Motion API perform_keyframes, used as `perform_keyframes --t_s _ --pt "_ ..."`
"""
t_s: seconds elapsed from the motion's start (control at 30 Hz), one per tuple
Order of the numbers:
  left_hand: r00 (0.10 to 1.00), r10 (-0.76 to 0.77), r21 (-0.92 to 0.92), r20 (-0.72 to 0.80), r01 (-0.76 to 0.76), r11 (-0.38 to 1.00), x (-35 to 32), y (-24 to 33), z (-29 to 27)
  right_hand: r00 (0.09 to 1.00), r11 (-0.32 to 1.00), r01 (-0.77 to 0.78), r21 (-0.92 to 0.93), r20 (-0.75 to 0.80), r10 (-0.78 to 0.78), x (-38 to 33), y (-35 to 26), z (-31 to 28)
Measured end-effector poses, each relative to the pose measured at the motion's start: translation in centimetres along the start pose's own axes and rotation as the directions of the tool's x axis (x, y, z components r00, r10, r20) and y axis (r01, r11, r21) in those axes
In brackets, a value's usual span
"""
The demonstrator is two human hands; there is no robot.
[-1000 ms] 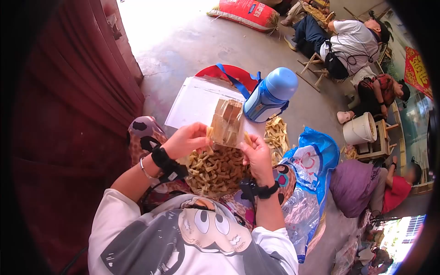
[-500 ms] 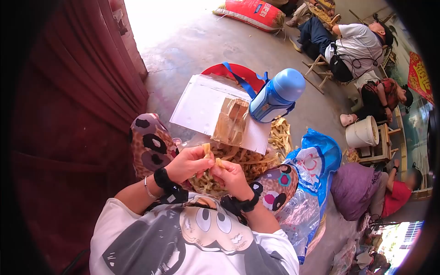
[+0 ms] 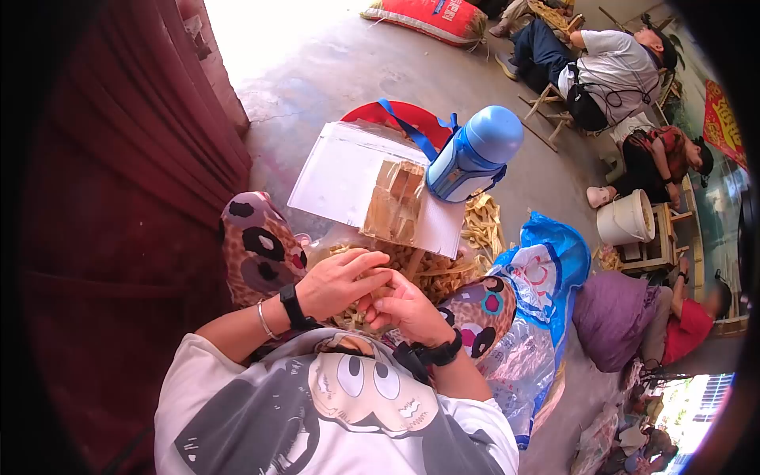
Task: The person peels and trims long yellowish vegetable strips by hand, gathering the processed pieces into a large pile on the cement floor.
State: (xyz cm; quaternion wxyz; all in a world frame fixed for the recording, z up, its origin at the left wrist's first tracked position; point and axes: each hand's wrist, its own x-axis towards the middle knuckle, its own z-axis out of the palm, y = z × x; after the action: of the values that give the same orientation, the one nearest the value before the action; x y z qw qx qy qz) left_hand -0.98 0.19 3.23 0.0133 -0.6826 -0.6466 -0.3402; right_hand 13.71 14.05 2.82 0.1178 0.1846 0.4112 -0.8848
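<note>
Lowered since before, both hands (image 3: 372, 293) pinch pale wood strips (image 3: 427, 269) with closed fingers above the concrete floor (image 3: 317, 71).

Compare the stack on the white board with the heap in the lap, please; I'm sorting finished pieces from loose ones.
The stack is squared up in neat layers; the heap is loose strips lying every way.
The stack sits alone on the white board, untouched; the heap spreads over the lap, and the left hand and right hand meet at its near edge.
The stack is compact; the heap is wider.
Both are pale tan.
</note>
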Motion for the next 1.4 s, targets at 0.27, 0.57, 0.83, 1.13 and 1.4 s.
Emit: perform_keyframes --t_s 0.27,0.57,0.83,1.13,1.4 --pt "0.963 -0.266 0.140 -0.048 0.270 0.953 -1.1 -3.0 -2.5 0.997 0.989 -0.009 -0.146 0.074 0.020 -1.5 -0.8 -1.0" --pt "0.865 -0.484 0.064 0.129 0.480 0.875 -4.1 -1.3 0.1 0.992 0.991 0.082 0.109 0.087 -0.092 -1.0 -0.4 -2.7" --pt "0.614 -0.357 -0.462 0.704 0.778 0.426 -3.0 0.8 0.8 0.967 0.962 0.253 0.098 -0.005 -0.254 0.4 0.1 -1.2" --pt "0.724 -0.551 -0.780 0.415 0.594 0.194 -0.6 -0.1 0.0 0.926 0.941 0.313 -0.128 -0.180 -0.332 0.5 1.8 -0.5" --pt "0.871 -0.400 -0.571 0.284 0.489 0.659 -1.6 0.8 2.7 0.921 0.985 0.173 -0.025 -0.349 -0.171 0.5 2.6 -1.8"
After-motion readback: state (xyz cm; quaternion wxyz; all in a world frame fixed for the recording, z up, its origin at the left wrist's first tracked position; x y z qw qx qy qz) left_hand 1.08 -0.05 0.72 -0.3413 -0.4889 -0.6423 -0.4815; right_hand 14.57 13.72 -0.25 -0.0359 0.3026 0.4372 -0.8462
